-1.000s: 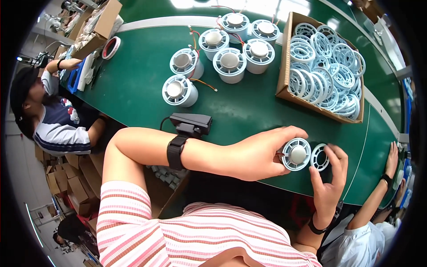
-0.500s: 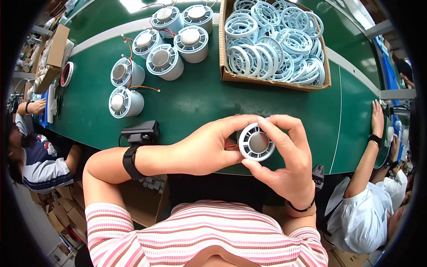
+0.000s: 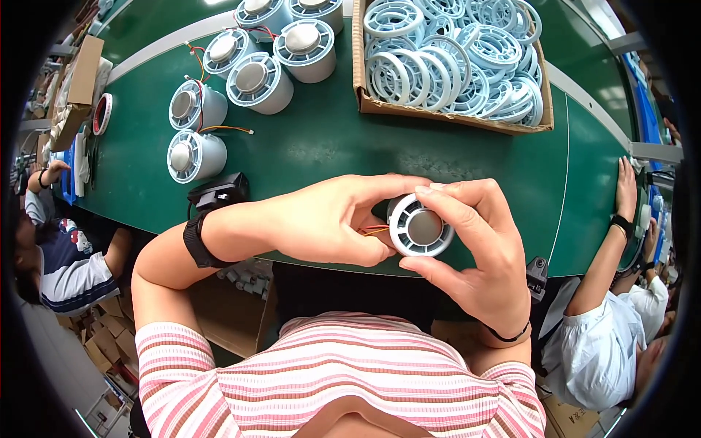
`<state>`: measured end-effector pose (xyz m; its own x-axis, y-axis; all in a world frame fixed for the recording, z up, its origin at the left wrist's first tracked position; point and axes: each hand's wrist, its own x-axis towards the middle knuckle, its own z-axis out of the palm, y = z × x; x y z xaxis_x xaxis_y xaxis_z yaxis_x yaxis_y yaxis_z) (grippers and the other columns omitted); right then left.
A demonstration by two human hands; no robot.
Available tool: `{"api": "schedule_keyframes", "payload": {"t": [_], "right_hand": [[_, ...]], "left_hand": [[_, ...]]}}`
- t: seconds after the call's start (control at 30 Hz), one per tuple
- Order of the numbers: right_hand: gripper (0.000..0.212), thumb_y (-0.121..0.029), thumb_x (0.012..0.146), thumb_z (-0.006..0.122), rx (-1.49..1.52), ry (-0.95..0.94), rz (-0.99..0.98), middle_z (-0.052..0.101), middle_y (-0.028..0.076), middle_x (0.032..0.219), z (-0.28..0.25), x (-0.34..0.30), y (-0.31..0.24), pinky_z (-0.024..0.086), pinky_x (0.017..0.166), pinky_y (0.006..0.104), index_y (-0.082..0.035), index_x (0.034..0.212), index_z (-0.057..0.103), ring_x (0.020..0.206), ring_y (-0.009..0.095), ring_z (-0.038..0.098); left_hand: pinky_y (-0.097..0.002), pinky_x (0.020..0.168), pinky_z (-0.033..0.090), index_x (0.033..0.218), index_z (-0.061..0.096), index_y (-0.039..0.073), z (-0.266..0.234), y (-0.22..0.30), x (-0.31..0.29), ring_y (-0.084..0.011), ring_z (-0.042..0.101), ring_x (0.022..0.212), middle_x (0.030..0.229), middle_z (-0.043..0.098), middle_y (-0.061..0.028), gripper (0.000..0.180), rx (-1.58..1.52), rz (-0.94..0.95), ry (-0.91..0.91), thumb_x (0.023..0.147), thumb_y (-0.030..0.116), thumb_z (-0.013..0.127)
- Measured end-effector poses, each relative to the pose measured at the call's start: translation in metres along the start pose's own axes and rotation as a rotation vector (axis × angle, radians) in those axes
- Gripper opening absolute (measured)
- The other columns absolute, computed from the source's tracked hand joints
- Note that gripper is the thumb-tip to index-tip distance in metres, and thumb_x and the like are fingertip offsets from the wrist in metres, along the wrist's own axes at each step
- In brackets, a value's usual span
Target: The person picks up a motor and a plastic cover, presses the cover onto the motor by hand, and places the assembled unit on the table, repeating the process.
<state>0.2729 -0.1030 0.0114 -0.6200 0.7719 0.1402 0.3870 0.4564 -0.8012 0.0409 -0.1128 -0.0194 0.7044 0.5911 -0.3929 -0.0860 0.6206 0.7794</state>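
Observation:
Above the near table edge I hold a round motor unit (image 3: pixel 422 228), with a pale blue slotted ring around a silver metal centre. My left hand (image 3: pixel 339 223) grips it from the left, fingers behind its far side and thumb slightly apart from the rim. Thin red and yellow wires (image 3: pixel 376 230) come out between that hand and the unit. With my right hand (image 3: pixel 485 237), I pinch the ring's rim, fingertips at the top and thumb at the bottom. The unit's back is hidden. Several similar motor units (image 3: pixel 261 82) stand upright at the far left, wires trailing.
A cardboard box (image 3: pixel 456 120) full of pale blue rings sits at the far right on the green table (image 3: pixel 314 150). A black device (image 3: pixel 219 191) is by my left forearm. Co-workers sit either side; one hand (image 3: pixel 626 191) rests on the table at right. A red-and-white tape roll (image 3: pixel 103 114) lies at left.
My left thumb has drawn away from the ring, showing more of the wires. The right hand keeps its pinch. The table's objects have shifted upward in view.

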Motion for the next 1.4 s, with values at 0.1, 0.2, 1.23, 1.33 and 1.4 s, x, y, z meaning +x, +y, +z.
{"api": "schedule_keyframes", "payload": {"t": [0.1, 0.2, 1.23, 1.33, 1.4], "right_hand": [[0.065, -0.010, 0.064, 0.091, -0.011, -0.013, 0.000, 0.060, 0.014, 0.110, 0.000, 0.004, 0.000, 0.054, 0.088, 0.0372, -0.003, 0.125, 0.068, 0.104, 0.029, 0.063], [0.065, -0.009, 0.063, 0.091, 0.030, -0.040, 0.027, 0.060, 0.014, 0.113, 0.001, 0.003, 0.000, 0.054, 0.090, 0.0390, -0.003, 0.124, 0.067, 0.105, 0.031, 0.062], [0.016, -0.007, 0.089, 0.071, -0.405, 0.169, 0.000, 0.072, 0.010, 0.092, -0.053, 0.111, 0.028, 0.052, 0.080, 0.0325, -0.001, 0.104, 0.072, 0.089, 0.021, 0.069], [0.017, -0.010, 0.089, 0.072, -0.406, 0.389, -0.143, 0.073, 0.012, 0.089, -0.069, 0.115, 0.031, 0.053, 0.075, 0.0308, 0.000, 0.103, 0.073, 0.083, 0.019, 0.070], [0.018, -0.011, 0.089, 0.073, -0.404, 0.493, -0.214, 0.073, 0.013, 0.088, -0.072, 0.114, 0.032, 0.053, 0.072, 0.0299, 0.001, 0.102, 0.073, 0.080, 0.017, 0.070]], "left_hand": [[-0.0316, 0.100, 0.052, 0.156, 0.035, 0.005, -0.004, 0.000, 0.004, -0.0134, 0.058, 0.119, 0.142, 0.052, -0.0076, 0.074, -0.114, 0.049, -0.008, 0.092, 0.004, 0.073], [-0.0318, 0.100, 0.053, 0.156, 0.035, 0.005, -0.005, 0.004, 0.002, -0.0132, 0.060, 0.116, 0.140, 0.054, -0.0081, 0.073, -0.121, -0.034, 0.007, 0.093, 0.005, 0.073], [-0.0398, 0.070, 0.049, 0.136, 0.055, 0.007, 0.035, 0.003, -0.055, -0.0280, 0.057, 0.082, 0.106, 0.048, -0.0133, 0.065, 1.703, 0.372, 0.685, 0.078, 0.019, 0.082], [-0.0391, 0.071, 0.049, 0.136, 0.056, 0.006, 0.029, 0.016, -0.057, -0.0272, 0.056, 0.083, 0.107, 0.048, -0.0139, 0.063, 1.738, 0.318, 0.529, 0.079, 0.018, 0.080], [-0.0383, 0.074, 0.049, 0.135, 0.056, 0.005, 0.029, 0.025, -0.062, -0.0270, 0.058, 0.086, 0.110, 0.049, -0.0150, 0.060, 1.720, 0.202, 0.338, 0.080, 0.018, 0.078]]}}
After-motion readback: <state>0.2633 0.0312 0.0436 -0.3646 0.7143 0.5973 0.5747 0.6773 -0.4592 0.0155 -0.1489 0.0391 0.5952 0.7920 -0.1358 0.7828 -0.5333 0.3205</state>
